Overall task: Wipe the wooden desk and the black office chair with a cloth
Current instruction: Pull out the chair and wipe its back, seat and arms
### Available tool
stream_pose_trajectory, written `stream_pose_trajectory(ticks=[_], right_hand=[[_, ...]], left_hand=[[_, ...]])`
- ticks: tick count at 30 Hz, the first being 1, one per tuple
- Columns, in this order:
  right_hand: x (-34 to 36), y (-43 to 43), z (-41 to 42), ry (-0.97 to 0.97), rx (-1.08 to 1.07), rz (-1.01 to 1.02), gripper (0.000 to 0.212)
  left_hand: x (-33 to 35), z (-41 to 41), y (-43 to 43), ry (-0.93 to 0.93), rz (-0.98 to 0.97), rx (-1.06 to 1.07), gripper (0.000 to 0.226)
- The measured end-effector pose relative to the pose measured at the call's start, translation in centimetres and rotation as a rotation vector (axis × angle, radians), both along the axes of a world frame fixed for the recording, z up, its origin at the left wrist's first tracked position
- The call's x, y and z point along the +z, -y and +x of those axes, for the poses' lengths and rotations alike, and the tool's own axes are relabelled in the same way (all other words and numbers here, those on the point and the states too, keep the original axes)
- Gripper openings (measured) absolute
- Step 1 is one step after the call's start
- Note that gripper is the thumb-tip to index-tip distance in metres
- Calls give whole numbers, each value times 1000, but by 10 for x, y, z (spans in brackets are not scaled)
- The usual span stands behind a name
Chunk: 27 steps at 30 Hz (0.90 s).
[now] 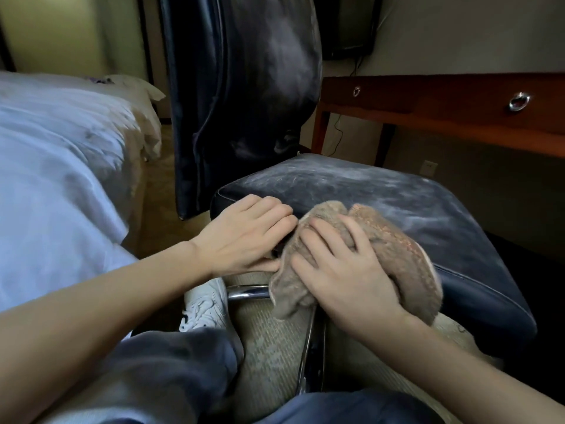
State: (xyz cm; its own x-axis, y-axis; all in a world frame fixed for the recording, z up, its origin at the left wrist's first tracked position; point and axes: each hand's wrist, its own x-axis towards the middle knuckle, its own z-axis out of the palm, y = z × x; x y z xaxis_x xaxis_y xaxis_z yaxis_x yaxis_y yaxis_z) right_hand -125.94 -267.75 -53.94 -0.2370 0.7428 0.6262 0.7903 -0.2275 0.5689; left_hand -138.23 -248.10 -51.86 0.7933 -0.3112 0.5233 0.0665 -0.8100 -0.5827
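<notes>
My right hand clutches the bunched cloth on the black chair seat's near edge. My left hand rests relaxed at its 9 o'clock, fingertips hidden. The wooden desk, at 2 o'clock, is cut off, its top unseen.

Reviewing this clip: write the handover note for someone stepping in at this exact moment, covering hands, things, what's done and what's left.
Left hand: open, resting on the front left edge of the chair seat, beside the cloth.
Right hand: grips the bunched brown cloth against the seat's front edge.
Done: hard to judge; whitish streaks cover most of the seat, and the backrest shows grey smears.
Desk: behind the chair, to the right; only its drawer front shows, so its top cannot be judged.
Left: wipe the seat, probably the backrest, then check the desk.
</notes>
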Motion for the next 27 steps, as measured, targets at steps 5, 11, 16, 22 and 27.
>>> stream_pose_trajectory(ticks=[5,11,16,22,27], right_hand=[[0,-12,-8,-6,12,23,14],[3,25,-3,16,0,54,16],[-3,81,13,37,-40,160,20],[-19,149,40,-6,-59,204,34],[-35,186,65,-29,-30,221,39]], left_hand=[[-8,-7,-18,21,42,27,48],[-12,-12,-30,22,64,48,45],[-14,-7,-34,2,90,37,45],[-15,-7,-37,14,46,36,47],[-13,-10,-29,30,10,44,46]])
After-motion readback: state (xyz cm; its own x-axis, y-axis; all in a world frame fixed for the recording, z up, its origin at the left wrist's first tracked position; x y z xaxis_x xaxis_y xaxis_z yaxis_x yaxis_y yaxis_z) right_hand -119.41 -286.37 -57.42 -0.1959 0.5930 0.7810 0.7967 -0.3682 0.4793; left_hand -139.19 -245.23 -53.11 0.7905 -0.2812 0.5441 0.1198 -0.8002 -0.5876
